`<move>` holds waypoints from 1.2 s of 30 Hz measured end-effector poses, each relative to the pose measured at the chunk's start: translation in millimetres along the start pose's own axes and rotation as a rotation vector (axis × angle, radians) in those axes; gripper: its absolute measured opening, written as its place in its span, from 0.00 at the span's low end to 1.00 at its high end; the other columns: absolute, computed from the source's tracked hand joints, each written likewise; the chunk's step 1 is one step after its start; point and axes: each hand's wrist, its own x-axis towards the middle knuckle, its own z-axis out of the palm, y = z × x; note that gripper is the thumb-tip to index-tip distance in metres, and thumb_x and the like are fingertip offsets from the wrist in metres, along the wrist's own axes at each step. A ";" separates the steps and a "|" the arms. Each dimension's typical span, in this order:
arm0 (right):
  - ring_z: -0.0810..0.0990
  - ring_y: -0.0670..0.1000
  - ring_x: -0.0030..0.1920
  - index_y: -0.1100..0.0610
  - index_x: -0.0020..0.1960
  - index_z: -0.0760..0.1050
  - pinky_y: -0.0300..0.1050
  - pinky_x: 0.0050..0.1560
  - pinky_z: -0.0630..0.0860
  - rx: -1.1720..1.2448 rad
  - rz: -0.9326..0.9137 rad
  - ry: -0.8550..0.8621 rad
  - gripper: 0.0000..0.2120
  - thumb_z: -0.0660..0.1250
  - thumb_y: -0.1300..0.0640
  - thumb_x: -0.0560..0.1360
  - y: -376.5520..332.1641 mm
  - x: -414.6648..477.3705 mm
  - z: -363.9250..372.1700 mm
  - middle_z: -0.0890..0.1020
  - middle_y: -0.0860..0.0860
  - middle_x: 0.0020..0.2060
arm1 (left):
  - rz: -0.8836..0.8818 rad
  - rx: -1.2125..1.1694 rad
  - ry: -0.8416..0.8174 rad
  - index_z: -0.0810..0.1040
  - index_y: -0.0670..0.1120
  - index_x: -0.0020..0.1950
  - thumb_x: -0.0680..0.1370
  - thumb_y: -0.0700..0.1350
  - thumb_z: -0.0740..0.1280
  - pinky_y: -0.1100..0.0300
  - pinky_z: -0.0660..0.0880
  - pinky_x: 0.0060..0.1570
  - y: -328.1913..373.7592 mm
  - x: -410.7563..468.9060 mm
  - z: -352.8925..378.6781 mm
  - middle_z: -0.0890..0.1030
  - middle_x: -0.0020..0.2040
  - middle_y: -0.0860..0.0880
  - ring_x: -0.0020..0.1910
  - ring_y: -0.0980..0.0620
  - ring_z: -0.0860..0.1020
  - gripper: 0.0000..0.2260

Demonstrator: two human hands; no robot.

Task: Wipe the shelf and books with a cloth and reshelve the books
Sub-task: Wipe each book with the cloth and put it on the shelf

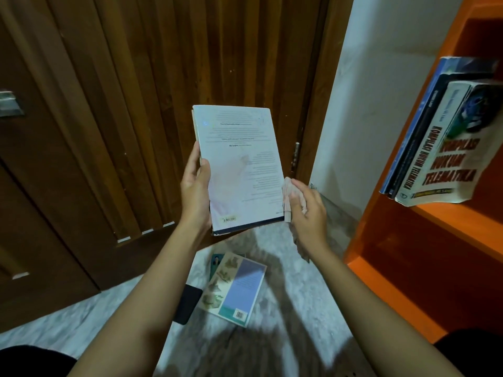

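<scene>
Step in hand: wiping one book; judging by what lies about, the task looks partway done.
Held book: the held book (239, 170) is raised in front of the wooden door (136, 104), pale back cover facing the camera, tilted slightly.
Left hand: the left hand (194, 191) grips the held book's left edge, fingers (193, 156) curled behind it and thumb on the cover.
Right hand: the right hand (306, 210) is at the held book's lower right edge, fingers clamped on the cloth (288, 190), which touches that edge.
Shelf: the orange shelf (408, 219) is right of the held book, with standing books (441, 148) leaning on it.
Floor: below the held book, the floor books (234, 287) lie on the marbled floor (313, 295), apparently waiting their turn.
Next move: probably dragging the cloth across the cover, which calls for a steady left grip; then reshelving beside the standing books.
</scene>
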 end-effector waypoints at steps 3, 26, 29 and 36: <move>0.74 0.45 0.61 0.50 0.65 0.72 0.39 0.62 0.73 0.214 0.058 -0.011 0.14 0.59 0.55 0.80 -8.9 11.6 -3.0 0.75 0.49 0.63 | -0.018 0.000 -0.041 0.68 0.55 0.70 0.82 0.43 0.58 0.47 0.76 0.56 -4.2 -4.2 -2.2 0.79 0.63 0.52 0.60 0.48 0.78 0.17; 0.78 0.45 0.58 0.48 0.61 0.74 0.41 0.52 0.79 0.460 0.074 -0.042 0.28 0.72 0.71 0.68 -19.5 -10.0 -6.4 0.79 0.44 0.57 | 0.170 1.111 -0.143 0.49 0.57 0.77 0.82 0.51 0.57 0.48 0.53 0.73 -27.1 -0.5 33.7 0.41 0.78 0.46 0.77 0.47 0.44 0.26; 0.78 0.47 0.60 0.45 0.65 0.73 0.52 0.55 0.80 0.310 0.019 -0.067 0.29 0.73 0.64 0.68 -15.4 -18.9 0.7 0.79 0.43 0.59 | 0.062 1.078 -0.178 0.39 0.65 0.74 0.79 0.61 0.53 0.38 0.66 0.66 -22.1 4.1 48.3 0.45 0.77 0.37 0.73 0.38 0.60 0.28; 0.78 0.43 0.58 0.49 0.66 0.72 0.49 0.52 0.80 0.107 -0.145 0.013 0.29 0.73 0.62 0.68 -15.5 -38.2 8.3 0.79 0.44 0.60 | 0.136 1.136 -0.063 0.34 0.62 0.74 0.72 0.68 0.61 0.63 0.67 0.48 -10.5 -0.2 57.5 0.70 0.66 0.45 0.56 0.49 0.73 0.43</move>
